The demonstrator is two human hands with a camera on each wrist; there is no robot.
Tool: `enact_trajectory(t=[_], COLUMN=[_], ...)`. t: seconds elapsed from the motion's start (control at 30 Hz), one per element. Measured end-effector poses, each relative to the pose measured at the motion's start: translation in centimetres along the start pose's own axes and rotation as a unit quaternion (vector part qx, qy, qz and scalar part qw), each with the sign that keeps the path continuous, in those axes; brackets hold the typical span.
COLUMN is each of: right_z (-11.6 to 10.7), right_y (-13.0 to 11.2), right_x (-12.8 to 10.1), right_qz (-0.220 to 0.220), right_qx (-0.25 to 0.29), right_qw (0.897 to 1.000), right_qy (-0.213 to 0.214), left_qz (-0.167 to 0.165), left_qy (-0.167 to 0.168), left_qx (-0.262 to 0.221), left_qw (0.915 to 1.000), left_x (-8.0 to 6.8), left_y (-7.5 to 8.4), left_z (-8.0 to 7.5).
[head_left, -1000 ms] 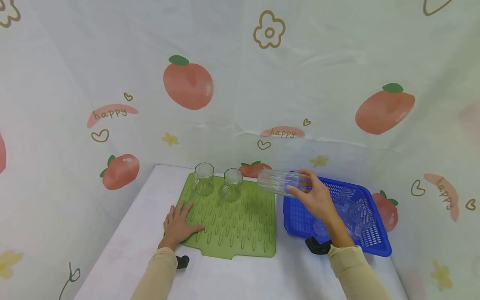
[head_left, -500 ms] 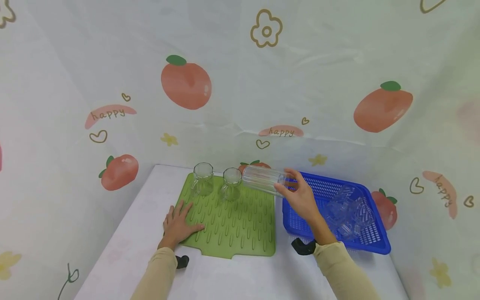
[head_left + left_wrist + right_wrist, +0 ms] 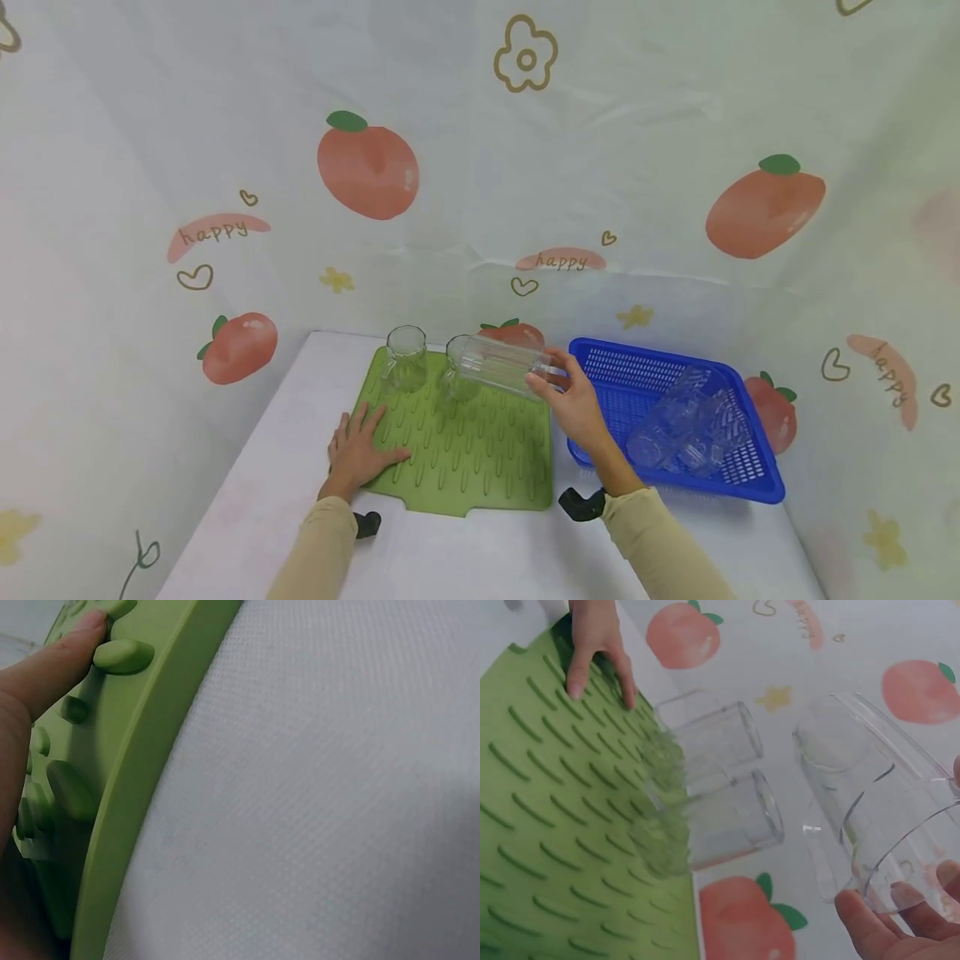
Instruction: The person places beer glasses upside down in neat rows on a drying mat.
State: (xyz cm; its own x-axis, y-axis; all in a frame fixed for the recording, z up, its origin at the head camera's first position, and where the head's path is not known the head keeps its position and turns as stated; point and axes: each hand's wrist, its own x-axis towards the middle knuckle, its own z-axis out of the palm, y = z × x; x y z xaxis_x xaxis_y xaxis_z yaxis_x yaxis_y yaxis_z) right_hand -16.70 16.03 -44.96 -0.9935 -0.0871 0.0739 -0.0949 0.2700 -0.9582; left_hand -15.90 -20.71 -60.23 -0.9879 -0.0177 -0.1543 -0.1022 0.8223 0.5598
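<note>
Now our right hand (image 3: pixel 573 404) has carried the tall clear ribbed glass (image 3: pixel 501 367) leftward: a second ago it hung over the near corner of the blue perforated plastic basket (image 3: pixel 750 492), and it now lies on its side in the air above the right rear part of the green ridged silicone draining mat (image 3: pixel 465 454), its far end overlapping the nearer of the two small clear glass cups (image 3: pixel 459 375) that stand there. So the glass has left the basket side and reached the mat, though it is not yet set down, nor upright.

Our right-hand fingers (image 3: pixel 870 930) curl round the glass at one end (which end, rim or base, we cannot tell from these views), thumb on the far side, the wrist bent so that the glass points leftward and a little up. The forearm in its beige sleeve (image 3: pixel 660 542) reaches in from lower right.

Our left hand (image 3: pixel 360 450) has not moved. It lies flat, fingers spread and straight, pressing the mat's left near edge against the white table cloth (image 3: pixel 480 558), holding nothing. More clear glasses (image 3: pixel 690 425) lie jumbled in the basket.
</note>
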Motion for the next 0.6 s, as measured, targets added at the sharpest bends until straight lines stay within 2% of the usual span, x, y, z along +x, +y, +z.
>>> enact_trajectory(t=[0.2, 0.6], right_z=[1.0, 2.8], right_y=[0.7, 1.5], right_x=[-0.3, -0.6], right_qz=[-0.002, 0.009], right_qx=[0.025, 0.065], right_qw=[1.0, 0.998], right_qy=[-0.012, 0.002], left_qz=[0.001, 0.0], left_qy=[0.011, -0.005], left_qx=[0.002, 0.002], left_qw=[0.9999, 1.0], left_x=[-0.1, 0.2], left_y=[0.0, -0.2], left_z=[0.5, 0.1])
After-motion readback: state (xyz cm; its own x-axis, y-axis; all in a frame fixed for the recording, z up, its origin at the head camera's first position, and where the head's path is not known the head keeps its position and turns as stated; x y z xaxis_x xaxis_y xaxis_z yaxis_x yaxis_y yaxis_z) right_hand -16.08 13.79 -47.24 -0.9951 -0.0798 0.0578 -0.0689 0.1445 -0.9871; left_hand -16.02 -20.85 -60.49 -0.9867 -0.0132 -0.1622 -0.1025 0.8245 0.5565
